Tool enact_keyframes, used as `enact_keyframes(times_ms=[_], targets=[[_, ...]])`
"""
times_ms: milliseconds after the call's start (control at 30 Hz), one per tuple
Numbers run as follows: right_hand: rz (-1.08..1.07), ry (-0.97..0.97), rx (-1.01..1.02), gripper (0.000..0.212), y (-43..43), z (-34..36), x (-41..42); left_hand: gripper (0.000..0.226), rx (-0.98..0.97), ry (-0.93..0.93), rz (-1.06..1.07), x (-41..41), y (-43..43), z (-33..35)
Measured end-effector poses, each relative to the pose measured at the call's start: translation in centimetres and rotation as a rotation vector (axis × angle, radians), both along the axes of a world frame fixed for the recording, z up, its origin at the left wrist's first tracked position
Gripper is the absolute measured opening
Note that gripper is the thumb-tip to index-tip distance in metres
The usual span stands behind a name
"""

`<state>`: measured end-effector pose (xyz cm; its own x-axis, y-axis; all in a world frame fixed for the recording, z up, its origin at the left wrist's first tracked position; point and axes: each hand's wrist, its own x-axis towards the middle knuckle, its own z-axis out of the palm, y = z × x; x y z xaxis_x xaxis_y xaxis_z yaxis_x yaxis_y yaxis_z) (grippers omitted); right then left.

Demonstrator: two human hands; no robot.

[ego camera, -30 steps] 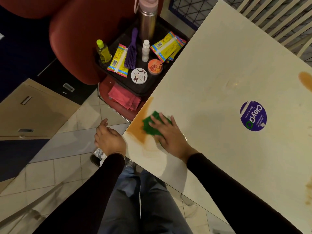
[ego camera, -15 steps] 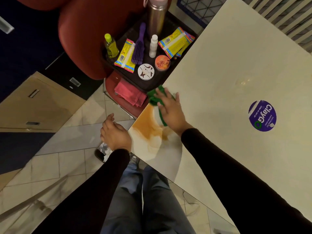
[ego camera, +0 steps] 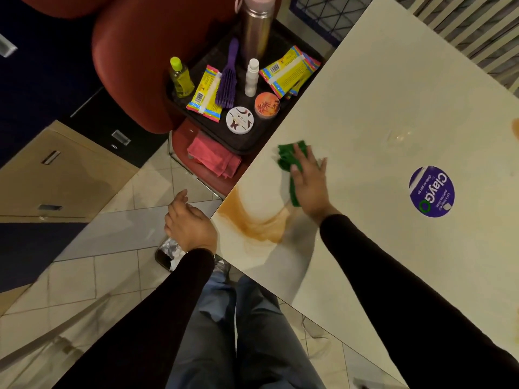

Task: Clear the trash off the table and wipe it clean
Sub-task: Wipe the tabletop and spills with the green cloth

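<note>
My right hand (ego camera: 309,186) lies flat with straight fingers on a green cloth (ego camera: 289,158), pressing it to the cream table (ego camera: 365,108) near its left edge. An orange-brown smear (ego camera: 252,220) spreads over the table corner just below the cloth. My left hand (ego camera: 191,223) hangs off the table's corner over the floor, fingers loosely curled; whether it holds anything is hidden. Below that wrist sits a dark container with crumpled white trash (ego camera: 168,251).
A black tray (ego camera: 241,147) on a red chair (ego camera: 140,51) holds a steel flask (ego camera: 257,26), a purple brush, yellow packets, small bottles and round tins. A pink cloth (ego camera: 216,160) lies on the chair seat. A purple round sticker (ego camera: 431,191) is on the table.
My right hand has swept the green cloth from the stained corner up along the edge and then inward onto the table. The smear is now spread wider and uncovered.
</note>
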<state>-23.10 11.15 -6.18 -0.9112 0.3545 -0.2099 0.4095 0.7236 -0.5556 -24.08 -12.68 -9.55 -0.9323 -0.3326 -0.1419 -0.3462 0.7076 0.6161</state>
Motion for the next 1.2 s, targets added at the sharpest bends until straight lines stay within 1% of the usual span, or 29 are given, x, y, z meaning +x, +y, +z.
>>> enact_keyframes(times_ms=[67, 133, 200, 233, 267, 300, 333, 433, 533, 600, 633, 667, 733, 833, 933, 1000, 1033, 1067, 1100, 1133, 1200], targets=[[0.152, -0.002, -0.008, 0.054, -2.9, 0.0, 0.1, 0.043, 0.0, -0.003, -0.007, 0.0, -0.1, -0.1], [0.338, 0.026, -0.016, 0.054, -5.6, 0.0, 2.8, 0.043, 0.002, -0.008, -0.01, 0.0, -0.2, -0.2], [0.493, 0.034, 0.056, 0.049, -7.1, -0.2, 7.0, 0.042, 0.001, -0.01, -0.012, 0.0, -0.2, -0.2], [0.544, 0.044, 0.124, 0.049, -7.2, -0.6, 9.4, 0.042, 0.002, -0.009, -0.01, 0.0, -0.2, -0.1], [0.551, 0.051, 0.185, 0.052, -6.9, -0.9, 11.7, 0.042, 0.001, -0.006, -0.008, 0.0, -0.1, 0.0], [0.5, 0.042, 0.215, 0.055, -6.3, -1.1, 13.7, 0.041, 0.001, -0.003, -0.007, 0.0, -0.1, 0.1], [0.402, 0.018, 0.219, 0.057, -5.3, -1.2, 15.3, 0.041, 0.0, 0.0, -0.011, -0.1, -0.1, 0.1], [0.028, -0.074, 0.193, 0.06, -2.0, -0.5, 16.2, 0.043, 0.0, 0.004, -0.031, 0.0, -0.2, 0.2], [-0.268, -0.132, 0.25, 0.062, 2.4, -0.1, 12.6, 0.044, -0.001, 0.007, -0.022, 0.0, -0.3, 0.0], [-0.394, -0.144, 0.293, 0.057, 5.5, -0.1, 8.6, 0.045, -0.008, 0.016, -0.021, 0.0, -0.3, -0.1], [-0.417, -0.146, 0.309, 0.055, 6.9, -0.2, 6.4, 0.045, -0.011, 0.018, -0.025, 0.0, -0.3, -0.1], [-0.411, -0.147, 0.318, 0.054, 7.9, -0.4, 4.2, 0.045, -0.012, 0.02, -0.027, 0.0, -0.3, 0.0], [-0.323, -0.143, 0.319, 0.053, 8.7, -0.6, 0.2, 0.045, -0.015, 0.026, -0.026, 0.0, -0.3, 0.0], [-0.034, -0.121, 0.344, 0.052, 7.0, -0.7, -2.7, 0.045, -0.023, 0.038, -0.029, 0.0, -0.3, -0.1], [0.329, -0.055, 0.287, 0.054, 2.7, -0.9, 0.5, 0.044, -0.036, 0.027, -0.03, 0.0, -0.2, -0.1], [0.481, -0.042, 0.275, 0.054, 0.6, -1.1, 5.8, 0.044, -0.039, 0.037, -0.029, 0.2, -0.2, 0.0], [0.508, -0.046, 0.295, 0.053, 0.4, -1.0, 8.7, 0.044, -0.039, 0.04, -0.028, 0.2, -0.1, 0.1], [0.494, -0.048, 0.315, 0.053, 0.6, -1.0, 11.6, 0.044, -0.043, 0.037, -0.028, 0.2, 0.0, 0.2], [0.428, -0.049, 0.318, 0.054, 1.0, -1.0, 14.5, 0.044, -0.046, 0.029, -0.03, 0.2, 0.0, 0.3], [0.307, -0.063, 0.305, 0.055, 1.4, -0.9, 17.3, 0.044, -0.047, 0.021, -0.036, 0.3, 0.0, 0.3], [-0.06, -0.143, 0.254, 0.057, 1.0, -0.4, 22.0, 0.043, -0.043, 0.013, -0.044, 0.3, 0.0, 0.4]])
